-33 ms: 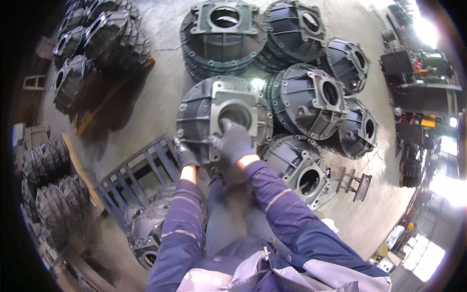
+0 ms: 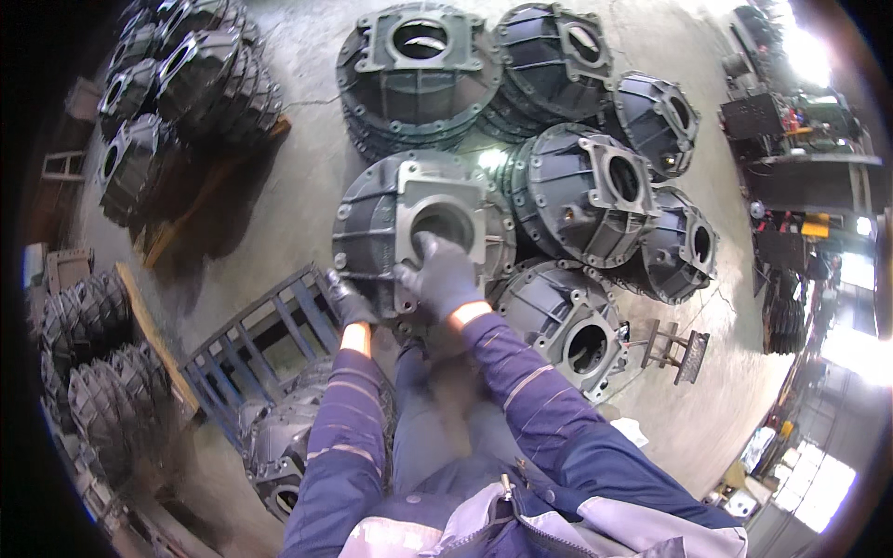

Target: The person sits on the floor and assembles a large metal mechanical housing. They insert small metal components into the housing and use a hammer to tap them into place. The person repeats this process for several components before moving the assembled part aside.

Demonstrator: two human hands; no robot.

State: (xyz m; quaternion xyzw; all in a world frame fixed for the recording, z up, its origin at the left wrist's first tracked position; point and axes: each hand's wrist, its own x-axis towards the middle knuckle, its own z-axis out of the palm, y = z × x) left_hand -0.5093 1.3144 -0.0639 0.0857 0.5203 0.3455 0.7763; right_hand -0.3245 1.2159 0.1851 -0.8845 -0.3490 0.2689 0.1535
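Observation:
A dark grey cast bell housing (image 2: pixel 370 216) stands before me, with a pale machined face and a round bore. My right hand (image 2: pixel 445 281), in a dark glove, is closed on the lower edge of that bore, its fingertips partly inside. At the lower left rim of the same housing, my left hand (image 2: pixel 350 301), also gloved, holds on with fingers pointing up. Part of its grip is hidden by the casting. Directly behind stands a taller stack of bell housings (image 2: pixel 423 88).
More bell housings (image 2: pixel 579 191) are stacked close on the right, one low housing (image 2: pixel 558 312) beside my right forearm. A blue metal rack (image 2: pixel 265 344) lies to my left, near other castings (image 2: pixel 279 432). A small metal stand (image 2: pixel 674 350) is at the right.
The whole view has shifted slightly left. Both hands keep the same hold on the bell housing, with no clear movement of it against its neighbours.

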